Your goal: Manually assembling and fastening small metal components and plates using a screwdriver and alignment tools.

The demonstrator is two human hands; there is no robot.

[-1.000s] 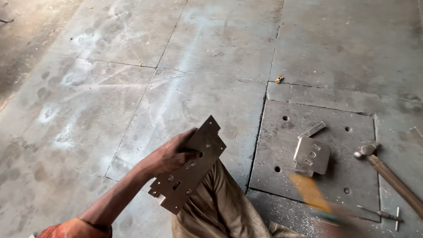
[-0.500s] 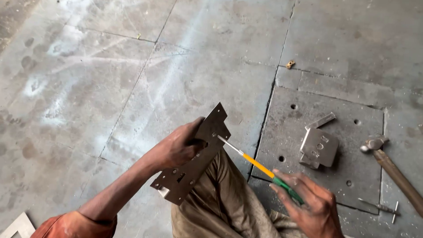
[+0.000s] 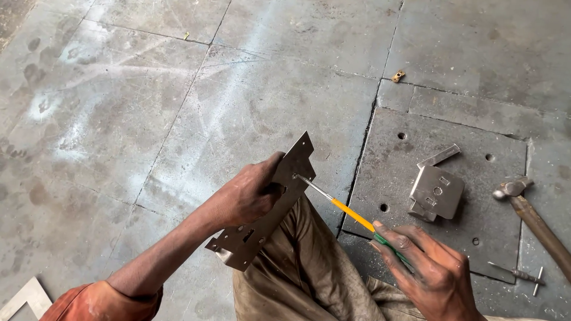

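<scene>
My left hand grips a long flat metal plate with several cut-outs and holes, held tilted above my knee. My right hand holds a screwdriver with a yellow and green handle. Its thin shaft points up and to the left, and its tip touches the plate's face near the upper end. My trouser leg lies under both.
A thick steel slab with several holes lies on the stone floor at right. A small folded metal bracket rests on it. A hammer and a small T-shaped tool lie at the far right. A small brass piece sits beyond the slab.
My right hand came into view with the screwdriver and brought its tip to the plate. The left hand kept hold of the plate and lifted it slightly.
</scene>
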